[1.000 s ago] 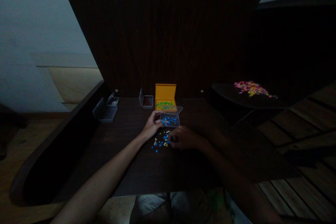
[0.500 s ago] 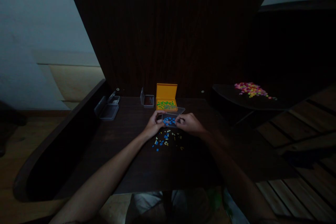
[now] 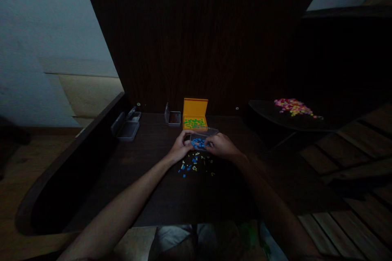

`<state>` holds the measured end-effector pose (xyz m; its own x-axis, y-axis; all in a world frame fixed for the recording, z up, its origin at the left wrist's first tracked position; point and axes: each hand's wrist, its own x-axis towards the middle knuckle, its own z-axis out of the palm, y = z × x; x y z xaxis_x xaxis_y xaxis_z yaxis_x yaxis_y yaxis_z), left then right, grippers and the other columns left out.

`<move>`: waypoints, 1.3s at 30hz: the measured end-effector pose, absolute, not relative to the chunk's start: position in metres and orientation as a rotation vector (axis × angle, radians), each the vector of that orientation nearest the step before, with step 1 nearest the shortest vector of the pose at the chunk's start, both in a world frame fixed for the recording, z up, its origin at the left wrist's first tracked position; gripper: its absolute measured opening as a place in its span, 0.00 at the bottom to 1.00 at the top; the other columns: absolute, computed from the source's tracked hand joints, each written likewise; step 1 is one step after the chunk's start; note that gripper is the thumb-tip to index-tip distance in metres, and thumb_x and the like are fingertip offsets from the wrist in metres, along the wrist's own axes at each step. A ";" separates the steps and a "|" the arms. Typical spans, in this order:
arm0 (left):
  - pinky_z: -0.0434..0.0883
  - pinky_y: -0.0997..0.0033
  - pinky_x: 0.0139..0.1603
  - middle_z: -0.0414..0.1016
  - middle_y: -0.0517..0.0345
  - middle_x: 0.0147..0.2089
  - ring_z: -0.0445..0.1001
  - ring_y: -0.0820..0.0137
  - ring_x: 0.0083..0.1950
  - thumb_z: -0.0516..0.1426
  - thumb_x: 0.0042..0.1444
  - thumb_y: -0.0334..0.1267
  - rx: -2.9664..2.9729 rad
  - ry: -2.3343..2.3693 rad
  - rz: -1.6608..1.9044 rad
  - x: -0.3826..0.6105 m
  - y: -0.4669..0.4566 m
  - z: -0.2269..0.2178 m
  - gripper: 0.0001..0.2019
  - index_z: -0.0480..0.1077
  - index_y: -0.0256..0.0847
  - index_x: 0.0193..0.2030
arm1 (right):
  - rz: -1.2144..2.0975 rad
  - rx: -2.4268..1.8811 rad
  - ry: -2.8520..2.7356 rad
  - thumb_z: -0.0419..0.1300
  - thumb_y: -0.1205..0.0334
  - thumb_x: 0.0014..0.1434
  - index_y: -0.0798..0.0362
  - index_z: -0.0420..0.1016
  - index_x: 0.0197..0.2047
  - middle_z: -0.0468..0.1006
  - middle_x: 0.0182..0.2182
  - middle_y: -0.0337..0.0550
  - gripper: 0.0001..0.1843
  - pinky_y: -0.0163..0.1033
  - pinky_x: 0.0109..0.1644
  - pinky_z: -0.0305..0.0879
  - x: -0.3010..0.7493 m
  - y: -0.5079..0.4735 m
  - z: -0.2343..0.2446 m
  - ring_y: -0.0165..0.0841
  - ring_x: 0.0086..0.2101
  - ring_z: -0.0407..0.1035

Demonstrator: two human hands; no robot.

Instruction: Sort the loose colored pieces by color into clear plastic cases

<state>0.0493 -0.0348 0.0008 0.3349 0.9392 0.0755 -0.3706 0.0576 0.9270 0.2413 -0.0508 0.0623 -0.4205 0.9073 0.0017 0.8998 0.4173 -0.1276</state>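
My left hand (image 3: 180,147) is closed around the left side of a small clear plastic box (image 3: 192,136), thumb at the near edge. Small blue building bricks (image 3: 198,143) lie inside it, and its clear lid is tilted back on the far side. Over the right end of the box, my right hand (image 3: 223,146) has its fingers pinched together; what is between them is hidden. Just below the hands, loose blue and pale yellow bricks (image 3: 194,168) are scattered on the dark tabletop (image 3: 147,179).
Behind the clear box stands an open orange box (image 3: 195,107) with green pieces inside. To its left are an open clear box (image 3: 174,118) and a larger clear case (image 3: 128,131). A heap of pink and yellow pieces (image 3: 294,107) lies on a side shelf (image 3: 275,120).
My right hand has shifted slightly at the box's right end, its fingers lower among the blue bricks. My left hand keeps its hold. The whole view has moved slightly.
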 end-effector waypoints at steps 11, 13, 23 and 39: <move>0.73 0.76 0.35 0.74 0.56 0.51 0.76 0.73 0.37 0.60 0.35 0.22 1.103 0.671 1.139 0.050 -0.035 0.003 0.24 0.69 0.40 0.43 | 0.142 -1.710 -2.663 0.56 0.59 0.62 0.49 0.81 0.41 0.81 0.38 0.45 0.13 0.35 0.37 0.57 0.233 -0.051 0.064 0.35 0.38 0.73; 0.72 0.76 0.35 0.73 0.56 0.52 0.76 0.74 0.36 0.61 0.35 0.22 1.109 0.672 1.124 0.049 -0.035 0.002 0.24 0.68 0.41 0.43 | 0.151 -1.680 -2.666 0.56 0.59 0.62 0.49 0.82 0.41 0.81 0.38 0.45 0.12 0.35 0.37 0.57 0.233 -0.050 0.062 0.35 0.38 0.73; 0.72 0.75 0.36 0.71 0.56 0.55 0.75 0.73 0.38 0.61 0.35 0.22 1.115 0.667 1.110 0.048 -0.034 0.000 0.25 0.68 0.41 0.44 | 0.171 -1.644 -2.648 0.57 0.60 0.61 0.49 0.82 0.41 0.83 0.39 0.44 0.12 0.36 0.39 0.61 0.235 -0.050 0.063 0.36 0.39 0.74; 0.72 0.72 0.41 0.71 0.56 0.52 0.75 0.70 0.42 0.63 0.36 0.25 1.141 0.700 1.133 0.048 -0.035 0.003 0.23 0.68 0.41 0.43 | 0.281 -1.702 -2.595 0.56 0.63 0.56 0.41 0.80 0.49 0.82 0.40 0.41 0.20 0.36 0.41 0.62 0.236 -0.062 0.068 0.35 0.39 0.73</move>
